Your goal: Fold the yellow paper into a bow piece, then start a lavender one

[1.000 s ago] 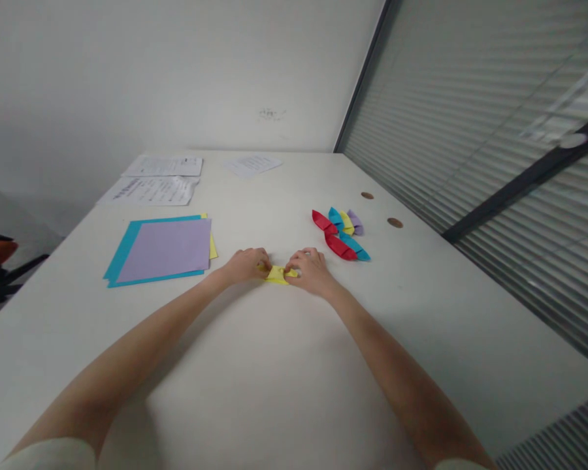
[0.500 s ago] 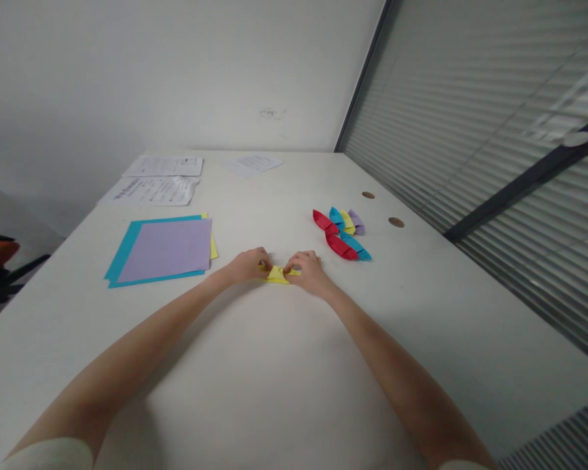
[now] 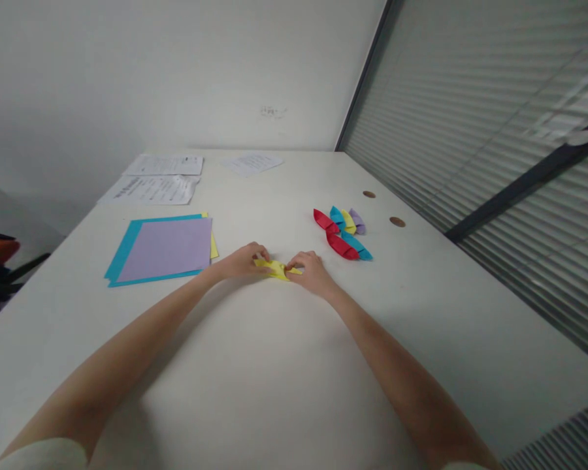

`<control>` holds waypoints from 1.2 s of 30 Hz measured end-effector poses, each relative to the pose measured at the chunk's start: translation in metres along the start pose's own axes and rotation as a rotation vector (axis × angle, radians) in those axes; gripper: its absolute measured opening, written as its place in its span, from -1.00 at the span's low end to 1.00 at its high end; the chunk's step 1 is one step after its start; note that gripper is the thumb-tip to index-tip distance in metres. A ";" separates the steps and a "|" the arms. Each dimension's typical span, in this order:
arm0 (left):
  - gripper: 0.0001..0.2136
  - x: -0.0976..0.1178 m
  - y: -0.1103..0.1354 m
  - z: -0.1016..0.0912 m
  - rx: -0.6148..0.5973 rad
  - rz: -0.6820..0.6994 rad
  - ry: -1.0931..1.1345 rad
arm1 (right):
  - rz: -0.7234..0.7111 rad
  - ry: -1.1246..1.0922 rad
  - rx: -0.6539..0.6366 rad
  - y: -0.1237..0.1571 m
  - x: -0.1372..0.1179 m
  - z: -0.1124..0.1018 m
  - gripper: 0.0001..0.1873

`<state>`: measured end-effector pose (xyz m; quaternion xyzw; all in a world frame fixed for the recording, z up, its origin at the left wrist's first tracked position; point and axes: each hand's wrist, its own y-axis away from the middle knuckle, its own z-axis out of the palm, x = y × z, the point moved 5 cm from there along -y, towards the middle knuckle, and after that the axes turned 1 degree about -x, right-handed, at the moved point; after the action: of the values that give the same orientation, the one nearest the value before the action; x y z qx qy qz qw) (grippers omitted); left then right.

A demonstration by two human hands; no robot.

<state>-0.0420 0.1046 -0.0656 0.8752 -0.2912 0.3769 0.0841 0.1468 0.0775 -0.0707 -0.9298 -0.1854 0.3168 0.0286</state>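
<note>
A small folded piece of yellow paper [image 3: 277, 269] lies at the middle of the white table, between my two hands. My left hand [image 3: 245, 260] pinches its left end with curled fingers. At the right end, the thumb and fingers of my right hand [image 3: 311, 271] are closed on the paper. Fingertips hide parts of both ends. Beyond my right hand rests a group of folded paper pieces: red [image 3: 342, 245], blue [image 3: 356, 245], yellow [image 3: 347, 222] and purple [image 3: 357, 221].
To the left lie flat paper sheets, a purple sheet [image 3: 171, 247] over blue [image 3: 122, 251] and yellow ones. Printed pages [image 3: 154, 190] sit at the back left, another page [image 3: 255, 163] at the back. Window blinds [image 3: 490, 130] border the right side, near two round table holes [image 3: 397, 222].
My left hand has shifted slightly left and away from me, and the yellow paper's left end is now raised or turned a little. My right hand stays nearly in place.
</note>
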 end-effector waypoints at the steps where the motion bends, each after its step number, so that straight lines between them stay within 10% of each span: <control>1: -0.66 -0.002 0.000 -0.002 0.001 0.001 0.048 | -0.022 -0.055 0.025 -0.001 0.000 0.000 -0.98; 8: -0.60 -0.003 -0.002 0.002 0.148 -0.129 0.522 | -0.103 -0.229 0.321 0.001 -0.007 -0.008 -0.96; 13: -0.65 0.010 -0.002 -0.007 0.306 -0.032 0.593 | -0.193 -0.403 0.205 0.006 -0.023 -0.007 -0.81; 18: -0.73 0.027 -0.001 -0.017 0.134 0.121 0.482 | -0.235 -0.467 0.011 0.006 -0.032 -0.012 -0.58; 36: -0.72 0.035 0.006 -0.003 -0.023 0.066 0.286 | -0.289 -0.290 -0.033 0.003 -0.027 -0.014 -0.69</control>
<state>-0.0281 0.0850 -0.0389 0.8014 -0.3094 0.4971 0.1225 0.1360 0.0660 -0.0443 -0.8384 -0.3242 0.4370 0.0315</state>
